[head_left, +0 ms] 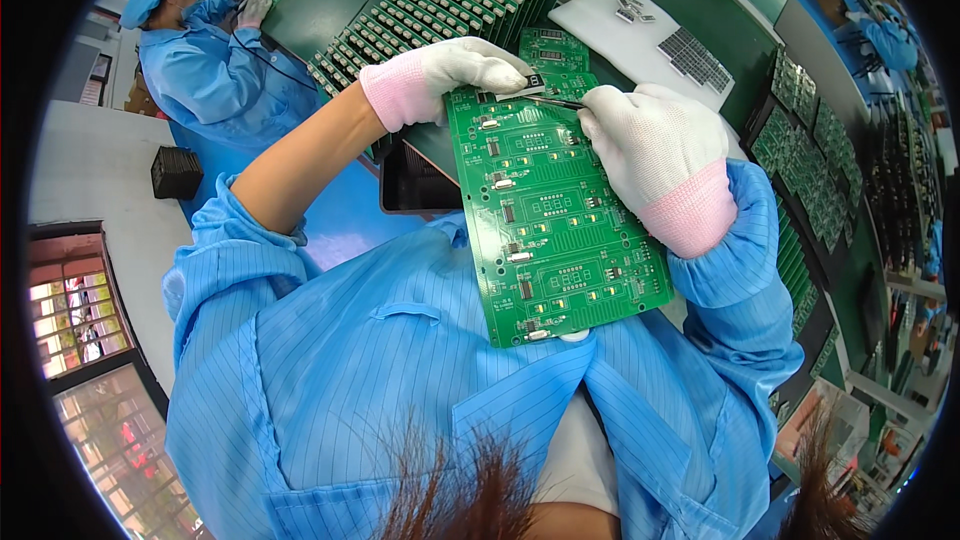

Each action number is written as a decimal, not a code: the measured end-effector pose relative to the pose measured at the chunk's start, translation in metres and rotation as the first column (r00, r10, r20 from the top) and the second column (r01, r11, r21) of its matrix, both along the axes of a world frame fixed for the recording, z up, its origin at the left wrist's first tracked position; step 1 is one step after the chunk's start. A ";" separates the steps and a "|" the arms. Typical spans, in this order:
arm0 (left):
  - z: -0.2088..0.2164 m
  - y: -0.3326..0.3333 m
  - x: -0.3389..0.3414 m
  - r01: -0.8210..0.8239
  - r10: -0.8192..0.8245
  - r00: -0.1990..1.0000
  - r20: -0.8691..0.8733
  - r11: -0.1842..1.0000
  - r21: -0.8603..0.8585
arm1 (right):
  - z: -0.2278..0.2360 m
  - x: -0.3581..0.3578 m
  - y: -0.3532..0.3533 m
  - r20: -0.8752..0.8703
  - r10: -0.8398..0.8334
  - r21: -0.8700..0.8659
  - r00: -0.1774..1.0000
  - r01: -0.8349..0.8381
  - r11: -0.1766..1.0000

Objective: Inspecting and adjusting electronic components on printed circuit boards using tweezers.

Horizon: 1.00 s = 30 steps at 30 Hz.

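While right fingers (600, 108) grip tweezers (560, 102), print (551, 206) marks board (556, 232)

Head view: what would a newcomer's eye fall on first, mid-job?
The large green circuit board in the middle, with the white-gloved left hand at its upper end and the right hand holding tweezers over it. Beyond them are dense rows of boards. A co-worker in blue is at upper left.

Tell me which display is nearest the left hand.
The black-and-white display by the tweezers, against the left hand; the loose displays on the white sheet lie farther off.
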<state>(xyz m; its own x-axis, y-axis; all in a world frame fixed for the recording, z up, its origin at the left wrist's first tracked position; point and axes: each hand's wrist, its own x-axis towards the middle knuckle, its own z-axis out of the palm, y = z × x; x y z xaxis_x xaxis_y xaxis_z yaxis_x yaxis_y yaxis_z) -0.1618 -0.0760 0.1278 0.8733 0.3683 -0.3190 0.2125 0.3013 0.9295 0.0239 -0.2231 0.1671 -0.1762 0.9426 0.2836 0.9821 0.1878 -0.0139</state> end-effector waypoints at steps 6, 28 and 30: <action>0.000 0.001 0.000 0.050 -0.050 0.999 -0.011 0.999 0.009 | -0.001 0.024 0.014 -0.182 0.126 -0.045 0.975 -0.137 0.990; 0.003 -0.003 0.010 -0.011 0.007 0.998 0.058 0.998 0.070 | 0.008 0.027 0.008 -0.057 0.146 0.000 0.988 -0.146 0.989; 0.003 -0.002 0.010 0.022 -0.027 0.998 0.065 0.997 0.079 | 0.008 0.024 0.007 -0.020 0.113 -0.001 0.993 -0.113 0.994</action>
<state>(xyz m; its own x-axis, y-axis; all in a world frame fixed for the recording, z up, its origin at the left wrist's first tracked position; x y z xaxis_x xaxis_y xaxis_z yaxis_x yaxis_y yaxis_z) -0.1520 -0.0783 0.1309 0.9005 0.3679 -0.2319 0.1569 0.2224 0.9622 0.0474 -0.2164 0.1752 -0.2762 0.9175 0.2862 0.9541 0.2976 -0.0332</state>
